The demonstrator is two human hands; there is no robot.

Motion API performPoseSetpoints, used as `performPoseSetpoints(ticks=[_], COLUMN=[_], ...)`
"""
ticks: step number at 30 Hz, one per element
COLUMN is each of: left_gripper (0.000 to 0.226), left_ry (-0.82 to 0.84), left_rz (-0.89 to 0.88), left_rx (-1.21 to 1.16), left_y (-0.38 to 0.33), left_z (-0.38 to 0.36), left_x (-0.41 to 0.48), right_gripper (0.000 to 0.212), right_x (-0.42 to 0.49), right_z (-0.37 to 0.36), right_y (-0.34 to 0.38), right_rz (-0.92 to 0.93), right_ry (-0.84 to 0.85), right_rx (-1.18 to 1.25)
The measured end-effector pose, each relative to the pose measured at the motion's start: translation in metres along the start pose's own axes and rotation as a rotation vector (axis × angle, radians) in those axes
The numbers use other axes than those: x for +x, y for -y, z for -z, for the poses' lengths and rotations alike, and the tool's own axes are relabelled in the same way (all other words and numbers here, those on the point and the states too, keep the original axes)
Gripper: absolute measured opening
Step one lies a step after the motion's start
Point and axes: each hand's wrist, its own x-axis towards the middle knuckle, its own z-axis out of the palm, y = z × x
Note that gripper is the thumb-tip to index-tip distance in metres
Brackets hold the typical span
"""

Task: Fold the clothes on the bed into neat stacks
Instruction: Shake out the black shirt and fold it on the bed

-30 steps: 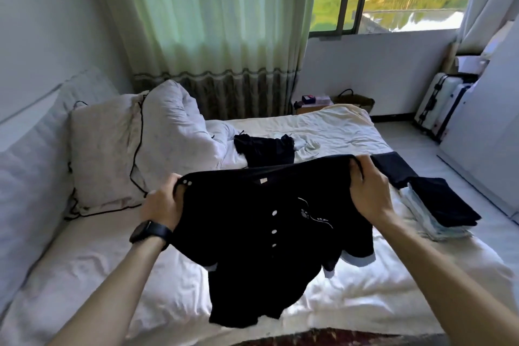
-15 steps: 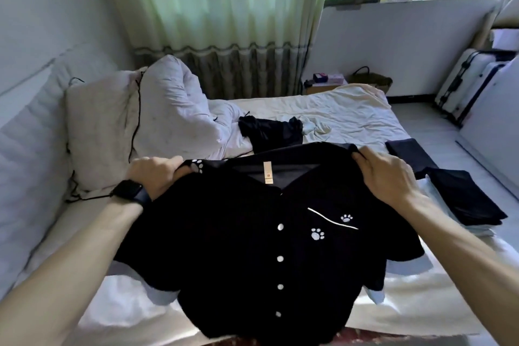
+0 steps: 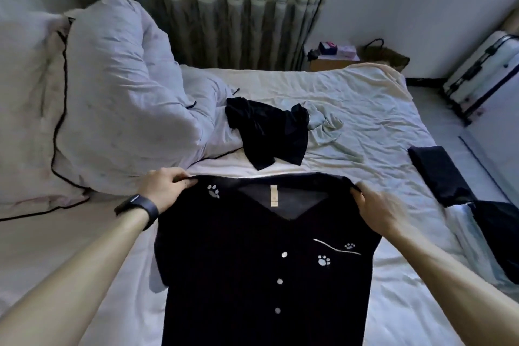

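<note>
Pinching black shirt (image 3: 252, 267) with both hands (image 3: 165, 191) (image 3: 377, 215)

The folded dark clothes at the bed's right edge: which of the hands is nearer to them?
Right. The right hand grips the black shirt at one shoulder, left of the folded dark clothes; the left hand grips the other shoulder, across the shirt.

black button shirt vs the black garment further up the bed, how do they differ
The button shirt is spread out, front up; the black garment lies crumpled. The left hand and right hand grip the button shirt's shoulders; no hand touches the black garment. The button shirt shows white buttons and paw prints; the black garment shows no markings. Both are black and unfolded.
</note>
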Motion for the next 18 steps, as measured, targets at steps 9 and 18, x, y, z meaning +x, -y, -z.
performPoseSetpoints(ticks=[9,18], left_gripper=[0.030,0.072], left_ry=[-0.159,0.170], left_rz=[0.144,0.242], left_rx=[0.190,0.307], left_y=[0.059,0.130], left_z=[-0.136,-0.310], left_x=[0.152,-0.073], right_gripper=[0.034,0.067], right_x=[0.151,-0.024], right_z=[-0.131,-0.283], right_y=[0.050,0.048], right_rz=[-0.011,-0.188], right_ry=[-0.016,0.235], right_rx=[-0.097,0.174])
